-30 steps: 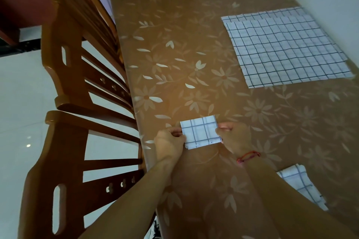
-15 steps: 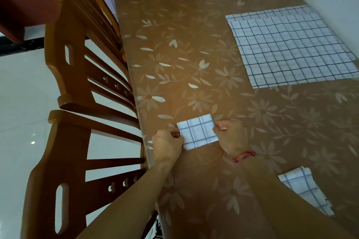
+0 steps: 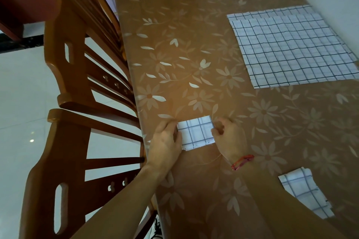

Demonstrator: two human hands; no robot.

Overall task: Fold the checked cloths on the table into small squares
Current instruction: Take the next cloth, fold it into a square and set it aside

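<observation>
The fingers (image 3: pixel 177 132) of the left hand (image 3: pixel 167 145) and right hand (image 3: pixel 229 137) pinched the small folded checked cloth (image 3: pixel 196 132) on the bench (image 3: pixel 194 44), probably to flatten it. Unfolded checked cloths (image 3: pixel 291 48) waited well apart.

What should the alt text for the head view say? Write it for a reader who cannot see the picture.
Two bare hands, left hand and right hand, press the sides of a small folded checked cloth on a brown flowered table. Unfolded checked cloths lie flat farther away, another folded one lies nearer, and wooden chairs stand alongside.
</observation>
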